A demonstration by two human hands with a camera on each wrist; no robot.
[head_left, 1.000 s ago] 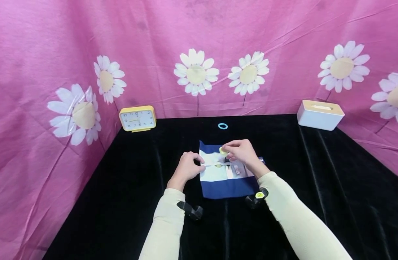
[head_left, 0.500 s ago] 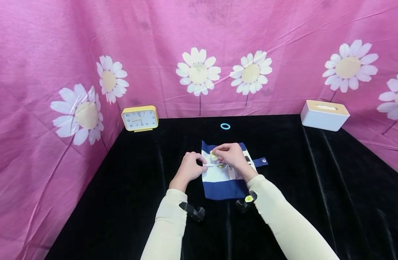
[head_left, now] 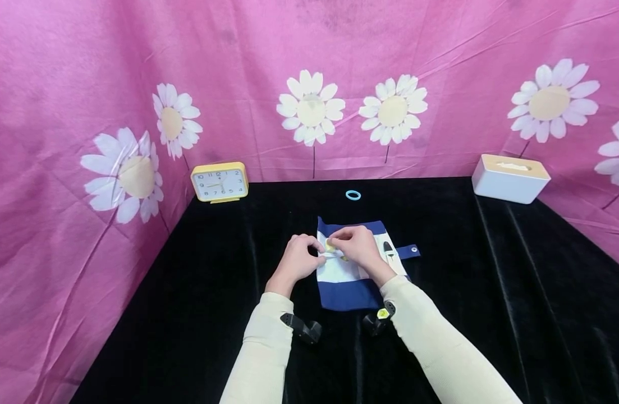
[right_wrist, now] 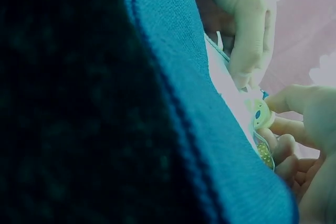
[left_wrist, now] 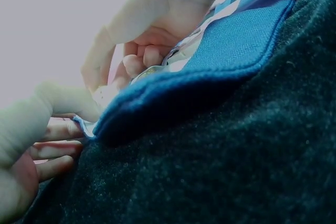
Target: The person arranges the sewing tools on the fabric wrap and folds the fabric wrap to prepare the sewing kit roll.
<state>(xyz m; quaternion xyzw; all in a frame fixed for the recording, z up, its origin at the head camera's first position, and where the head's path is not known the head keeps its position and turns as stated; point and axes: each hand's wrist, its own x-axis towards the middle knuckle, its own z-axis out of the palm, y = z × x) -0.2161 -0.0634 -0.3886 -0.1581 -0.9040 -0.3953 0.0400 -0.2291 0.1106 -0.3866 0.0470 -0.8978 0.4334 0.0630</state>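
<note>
A fabric pouch [head_left: 347,295], navy at both ends with a white middle, lies unfolded on the black cloth. My left hand [head_left: 296,259] pinches the left edge of its white pocket band between thumb and finger. Beside it, my right hand [head_left: 361,247] holds a small pale-yellow disc [right_wrist: 261,115] with a blue centre between thumb and fingertips, at the pocket opening. Just below the disc, a dimpled gold-coloured piece [right_wrist: 264,154] shows at the pocket. Toward the right side of the pouch sits a slim dark-topped item [head_left: 388,247]. My right hand covers part of the pouch's middle.
A navy strap with a metal snap [head_left: 409,251] sticks out to the right. Behind the pouch lies a light-blue ring [head_left: 353,195]. A yellow clock [head_left: 220,182] stands back left, a white tissue box [head_left: 511,179] back right. A pink daisy-print curtain [head_left: 238,101] hangs behind.
My right hand has moved left with the yellow disc and come down to the pocket opening near my left hand. My left hand keeps its grip on the edge. The strap has come into view.
</note>
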